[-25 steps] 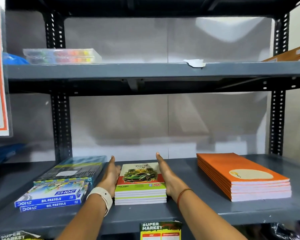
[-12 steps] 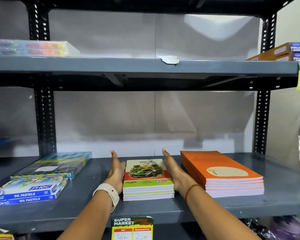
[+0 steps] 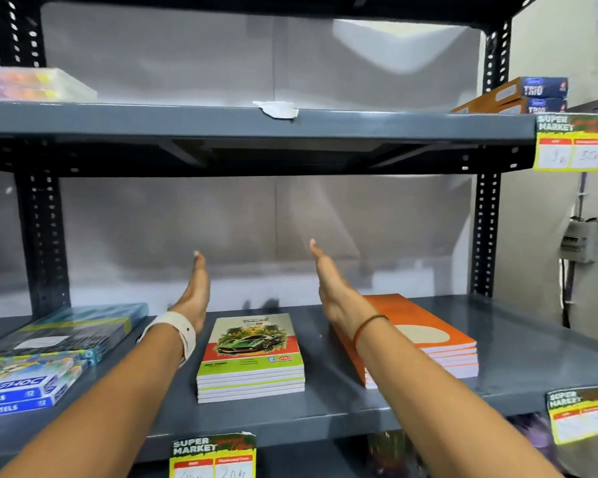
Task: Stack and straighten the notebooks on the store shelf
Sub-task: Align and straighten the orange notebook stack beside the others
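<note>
A squared stack of several notebooks with a green car on the cover lies on the grey middle shelf. To its right sits a stack of orange notebooks, partly hidden by my right forearm. My left hand, with a white band on the wrist, is raised above the shelf to the left of the car stack, fingers straight, holding nothing. My right hand is lifted above the gap between the two stacks, flat and empty. Neither hand touches a notebook.
Blue oil pastel boxes and a flat dark box lie at the left of the shelf. The upper shelf carries a clear case and TRIO boxes. Price tags hang from shelf edges. Black uprights frame the bay.
Both hands have let go of the sides of the car notebook stack and risen above the shelf, spreading apart. The camera view has shifted to the right.
</note>
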Demonstrator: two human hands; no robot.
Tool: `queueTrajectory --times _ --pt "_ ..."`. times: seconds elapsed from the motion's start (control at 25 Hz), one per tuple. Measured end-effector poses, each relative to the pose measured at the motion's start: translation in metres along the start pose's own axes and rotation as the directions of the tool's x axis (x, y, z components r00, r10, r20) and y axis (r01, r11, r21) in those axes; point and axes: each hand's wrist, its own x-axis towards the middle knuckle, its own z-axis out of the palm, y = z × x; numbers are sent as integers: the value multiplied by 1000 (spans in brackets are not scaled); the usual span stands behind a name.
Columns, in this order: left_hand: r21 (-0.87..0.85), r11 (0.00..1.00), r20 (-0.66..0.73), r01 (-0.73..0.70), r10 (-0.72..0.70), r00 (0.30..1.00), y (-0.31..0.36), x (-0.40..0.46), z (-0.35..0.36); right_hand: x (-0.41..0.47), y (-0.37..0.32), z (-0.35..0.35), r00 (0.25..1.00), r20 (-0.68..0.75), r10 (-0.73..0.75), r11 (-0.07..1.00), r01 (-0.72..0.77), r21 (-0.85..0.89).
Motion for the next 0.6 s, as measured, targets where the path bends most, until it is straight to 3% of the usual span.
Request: queueTrajectory --times 0.08,0.2,0.36,0.48,0.6 --pt "35 994 -23 -105 106 994 19 -4 37 9 -23 -33 996 -55 -75 997 76 24" --pt "-22 992 41 -121 121 992 21 -15 104 19 -40 -90 982 -163 -97 995 100 9" --pt "-80 997 164 23 -9 986 -17 -32 180 21 -26 -179 976 -215 -38 998 27 -54" --pt "-96 978 172 183 -165 971 -51 -34 199 13 9 -232 980 -180 89 990 -107 -93" --pt "-177 942 236 286 -241 941 -70 -34 205 3 42 -249 961 -64 270 963 -270 9"
